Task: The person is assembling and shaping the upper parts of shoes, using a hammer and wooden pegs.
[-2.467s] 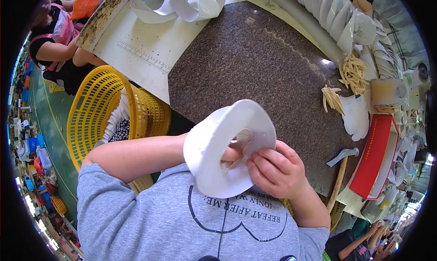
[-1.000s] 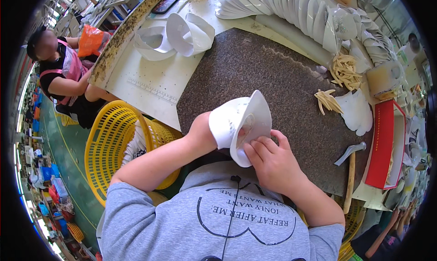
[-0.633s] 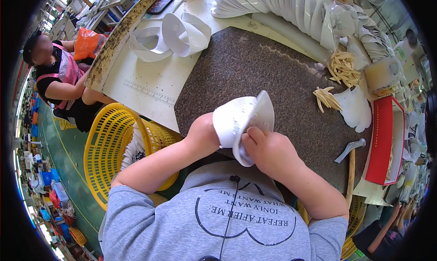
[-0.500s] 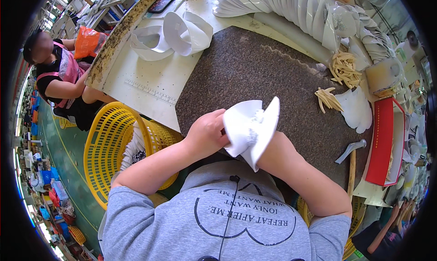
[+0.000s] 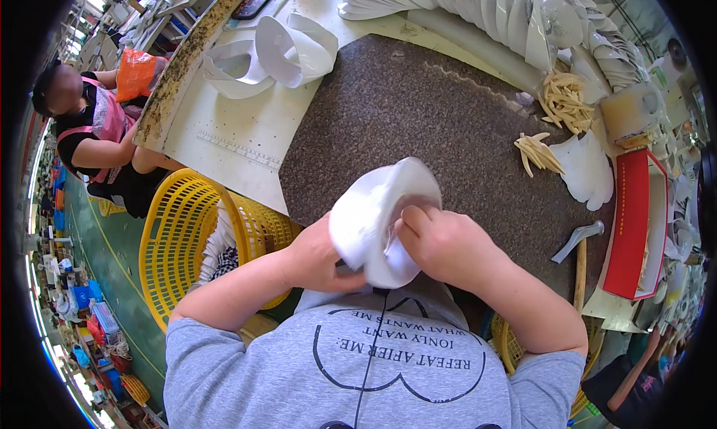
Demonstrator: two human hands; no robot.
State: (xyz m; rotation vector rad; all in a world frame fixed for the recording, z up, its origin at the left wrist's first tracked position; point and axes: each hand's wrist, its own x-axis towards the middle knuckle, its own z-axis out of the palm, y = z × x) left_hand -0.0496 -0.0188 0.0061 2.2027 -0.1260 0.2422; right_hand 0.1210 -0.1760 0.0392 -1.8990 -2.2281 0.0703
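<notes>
Just in front of my chest I hold a white shoe upper (image 5: 360, 214), curved into a hollow shape with its opening turned to the right. My left hand (image 5: 317, 257) grips its left side, fingers partly hidden behind it. My right hand (image 5: 442, 242) has its fingers curled at the opening, pressed to the inner edge; whether they pinch anything besides the upper is hidden. Below both hands lies a dark speckled stone slab (image 5: 373, 122) on the white table (image 5: 224, 160).
Two white uppers (image 5: 287, 51) stand at the back left, near a ruler (image 5: 239, 149). Rows of white pieces (image 5: 448, 10) line the back. Rightward lie beige strips (image 5: 567, 104), a hammer (image 5: 579, 242) and a red box (image 5: 626, 227). Yellow baskets (image 5: 175, 235) flank me; a person (image 5: 104, 130) sits left.
The upper has turned and moved slightly left and toward me, its opening now facing right. My right hand has come from behind it to the opening, fingers curled inside.
</notes>
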